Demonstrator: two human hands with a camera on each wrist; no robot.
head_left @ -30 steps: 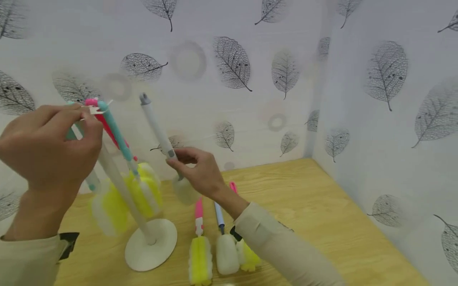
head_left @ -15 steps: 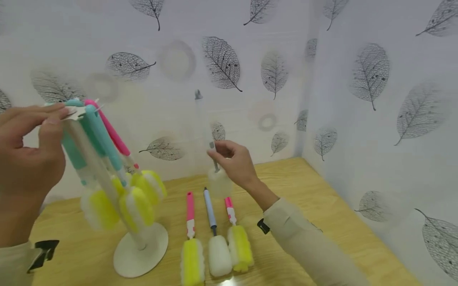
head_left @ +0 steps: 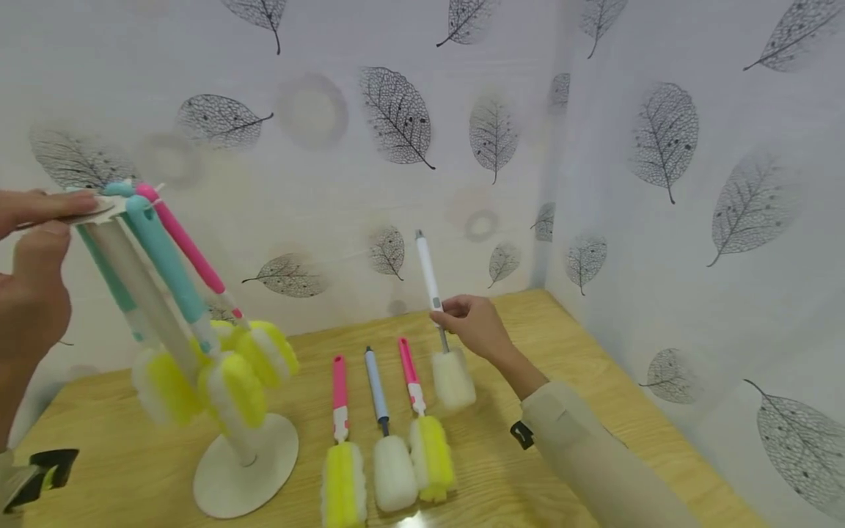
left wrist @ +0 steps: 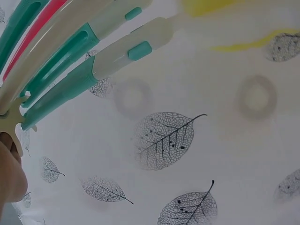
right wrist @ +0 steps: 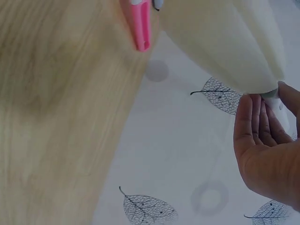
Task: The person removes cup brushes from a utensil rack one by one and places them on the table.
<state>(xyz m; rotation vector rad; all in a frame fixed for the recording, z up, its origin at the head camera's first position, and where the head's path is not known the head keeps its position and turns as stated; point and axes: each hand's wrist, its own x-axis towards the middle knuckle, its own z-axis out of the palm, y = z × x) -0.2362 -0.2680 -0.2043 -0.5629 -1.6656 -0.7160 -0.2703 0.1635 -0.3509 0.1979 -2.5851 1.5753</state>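
My left hand (head_left: 33, 293) pinches the top plate of a white stand (head_left: 224, 480), fingers above and thumb beneath. Sponge bottle brushes with teal handles (head_left: 165, 257) and a pink handle (head_left: 191, 246) hang from it, yellow-and-white heads down. To the right, my right hand (head_left: 477, 326) grips a white-handled bottle brush (head_left: 454, 380) by the lower handle, its white sponge head pointing down over the table. The right wrist view has this sponge head (right wrist: 225, 42) up close, with the fingers (right wrist: 244, 126) and thumb around the handle below it.
Three brushes lie side by side on the wooden table (head_left: 528, 455): a pink one with a yellow head (head_left: 345, 480), a blue-handled one with a white head (head_left: 394, 473), another pink one (head_left: 432, 455). Leaf-patterned sheeting (head_left: 330, 183) stands behind and right.
My right hand has carried the white-handled brush away from the stand, rightward and lower, to beside the lying brushes. My left hand keeps hold of the stand's top while the view shifts right.
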